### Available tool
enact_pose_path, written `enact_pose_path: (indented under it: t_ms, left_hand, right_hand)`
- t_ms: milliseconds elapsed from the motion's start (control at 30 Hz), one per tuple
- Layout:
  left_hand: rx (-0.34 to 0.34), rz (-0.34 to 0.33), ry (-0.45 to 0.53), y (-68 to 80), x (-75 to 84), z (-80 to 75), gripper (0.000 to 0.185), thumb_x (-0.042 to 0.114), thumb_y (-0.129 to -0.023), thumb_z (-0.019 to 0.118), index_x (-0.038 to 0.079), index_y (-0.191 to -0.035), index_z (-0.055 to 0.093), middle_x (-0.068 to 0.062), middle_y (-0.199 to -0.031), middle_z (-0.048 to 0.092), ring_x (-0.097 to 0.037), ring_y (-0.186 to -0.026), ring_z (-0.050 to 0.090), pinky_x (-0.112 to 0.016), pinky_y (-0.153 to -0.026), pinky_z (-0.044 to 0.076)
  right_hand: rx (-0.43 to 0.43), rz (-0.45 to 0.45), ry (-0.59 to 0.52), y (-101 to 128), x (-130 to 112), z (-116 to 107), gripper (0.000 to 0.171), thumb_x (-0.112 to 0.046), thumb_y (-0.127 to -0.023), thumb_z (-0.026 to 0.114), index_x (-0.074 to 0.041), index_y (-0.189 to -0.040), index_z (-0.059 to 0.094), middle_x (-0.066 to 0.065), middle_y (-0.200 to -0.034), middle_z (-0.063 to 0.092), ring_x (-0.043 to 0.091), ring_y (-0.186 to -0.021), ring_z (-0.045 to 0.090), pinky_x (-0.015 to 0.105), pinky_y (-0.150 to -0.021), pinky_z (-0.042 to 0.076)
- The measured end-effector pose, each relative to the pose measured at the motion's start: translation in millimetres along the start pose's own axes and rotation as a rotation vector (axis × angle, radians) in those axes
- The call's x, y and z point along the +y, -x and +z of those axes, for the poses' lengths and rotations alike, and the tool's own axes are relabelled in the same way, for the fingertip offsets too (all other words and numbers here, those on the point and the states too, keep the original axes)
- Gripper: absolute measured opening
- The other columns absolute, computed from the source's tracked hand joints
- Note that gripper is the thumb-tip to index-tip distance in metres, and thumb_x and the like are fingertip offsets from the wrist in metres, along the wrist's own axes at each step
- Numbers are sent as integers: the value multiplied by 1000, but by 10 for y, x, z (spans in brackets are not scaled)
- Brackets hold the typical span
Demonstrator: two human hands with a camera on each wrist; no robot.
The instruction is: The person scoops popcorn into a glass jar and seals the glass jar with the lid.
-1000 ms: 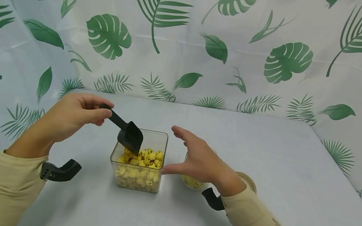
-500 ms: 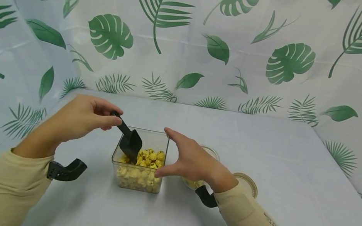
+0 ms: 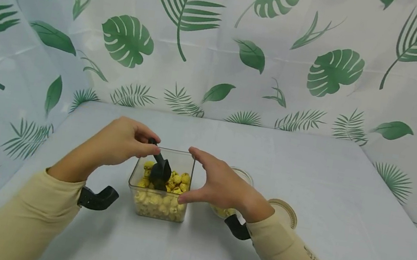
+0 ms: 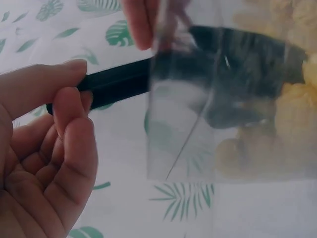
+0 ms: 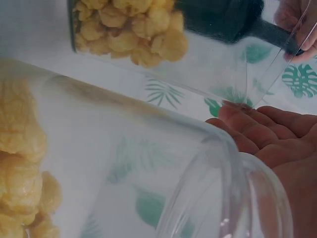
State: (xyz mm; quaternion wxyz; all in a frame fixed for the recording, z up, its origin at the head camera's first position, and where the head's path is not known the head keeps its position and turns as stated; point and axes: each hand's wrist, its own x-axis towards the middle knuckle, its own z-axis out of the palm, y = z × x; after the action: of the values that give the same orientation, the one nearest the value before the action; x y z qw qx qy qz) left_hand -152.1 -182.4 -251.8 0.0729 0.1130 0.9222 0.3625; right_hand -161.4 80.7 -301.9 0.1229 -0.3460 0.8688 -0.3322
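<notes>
A clear square tub stands on the table, part filled with yellow popcorn. It is see-through on all sides, so the pale pieces show through its front wall.

A black scoop dips into the tub from its left rim, bowl down among the popcorn, handle rising up and out to the left. The left hand holds that handle at the tub's left rim: thumb and curled fingers pinch it near the end, as the left wrist view shows with the thumb lying along the black stem.

The right hand is at the tub's right side. Its grip is spread, fingers nearly straight: the fingertips reach the tub's upper right rim and the thumb rests low on its right wall. It curls round nothing.

Just right of the tub, mostly hidden behind the right hand, stands a clear jar with some popcorn in the bottom. Farther right of the tub a round lid lies flat on the table.
</notes>
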Motion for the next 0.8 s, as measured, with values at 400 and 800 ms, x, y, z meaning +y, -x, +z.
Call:
enact_pose_path:
  t_ms: [400, 800]
  left_hand:
    - [-73, 2, -21, -6, -13, 40, 28, 22, -96, 69, 5, -118, 70, -2, -81, 68, -20, -75, 63, -35, -65, 50]
    - [13, -34, -12, 70, 32, 199, 29, 27, -96, 70, 4, -114, 71, 0, -82, 71, -18, -72, 65, -33, -64, 53]
  right_hand:
    - [7, -8, -4, -2, -5, -3, 109, -39, -76, 89, -1, -157, 26, 12, -159, 32, 28, -144, 34, 46, -114, 31]
    - [10, -9, -23, 6, 10, 10, 108, -38, -77, 89, -1, -157, 26, 12, -159, 32, 29, -144, 34, 46, -114, 31]
